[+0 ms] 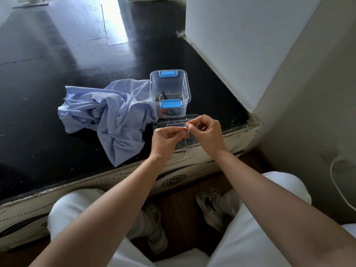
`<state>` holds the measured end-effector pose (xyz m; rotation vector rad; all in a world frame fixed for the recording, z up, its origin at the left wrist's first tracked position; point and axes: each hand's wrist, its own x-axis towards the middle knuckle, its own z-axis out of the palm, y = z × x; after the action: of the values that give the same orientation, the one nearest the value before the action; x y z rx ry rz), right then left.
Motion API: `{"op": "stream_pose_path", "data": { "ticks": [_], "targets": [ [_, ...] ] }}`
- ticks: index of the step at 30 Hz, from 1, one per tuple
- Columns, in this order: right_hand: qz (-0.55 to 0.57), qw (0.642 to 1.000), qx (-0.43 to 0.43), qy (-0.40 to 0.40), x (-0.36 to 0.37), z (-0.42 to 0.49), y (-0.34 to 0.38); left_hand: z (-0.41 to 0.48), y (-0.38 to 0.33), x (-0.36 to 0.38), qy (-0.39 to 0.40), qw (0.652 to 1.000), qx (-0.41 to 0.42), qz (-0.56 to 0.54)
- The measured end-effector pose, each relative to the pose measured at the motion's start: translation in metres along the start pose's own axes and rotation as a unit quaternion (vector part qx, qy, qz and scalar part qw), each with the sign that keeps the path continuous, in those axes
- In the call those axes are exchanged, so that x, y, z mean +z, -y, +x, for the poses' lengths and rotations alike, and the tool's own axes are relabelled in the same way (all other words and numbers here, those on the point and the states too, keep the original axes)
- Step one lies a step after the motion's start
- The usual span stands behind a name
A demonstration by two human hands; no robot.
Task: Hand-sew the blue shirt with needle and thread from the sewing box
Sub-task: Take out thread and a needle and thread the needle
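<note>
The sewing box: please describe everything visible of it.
The sewing box is a clear plastic tub with rounded corners and two blue latches, one on each short end. It stands upright and open on the dark table; its clear lid lies just in front. The blue shirt lies against its left side. Its contents are unclear.

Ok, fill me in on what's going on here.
A seated person holds both hands together over the near edge of a black table. The left hand and right hand pinch a small item between their fingertips; it is too small to tell what it is. Just beneath them lies the clear lid, taken off the box, which stands open behind it. The shirt lies crumpled to the left of the box, not yet in hand.
</note>
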<state>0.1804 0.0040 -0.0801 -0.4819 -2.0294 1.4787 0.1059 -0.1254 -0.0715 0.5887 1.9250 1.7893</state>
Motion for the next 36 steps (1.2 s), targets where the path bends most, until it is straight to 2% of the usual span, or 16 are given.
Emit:
{"op": "stream_pose_path", "data": {
  "ticks": [36],
  "targets": [
    [0.002,1.000,0.010,0.001,0.0000,0.0003,0.0035,-0.0027,-0.0065,0.0013,0.000,1.000,-0.011,-0.020]
  ]
}}
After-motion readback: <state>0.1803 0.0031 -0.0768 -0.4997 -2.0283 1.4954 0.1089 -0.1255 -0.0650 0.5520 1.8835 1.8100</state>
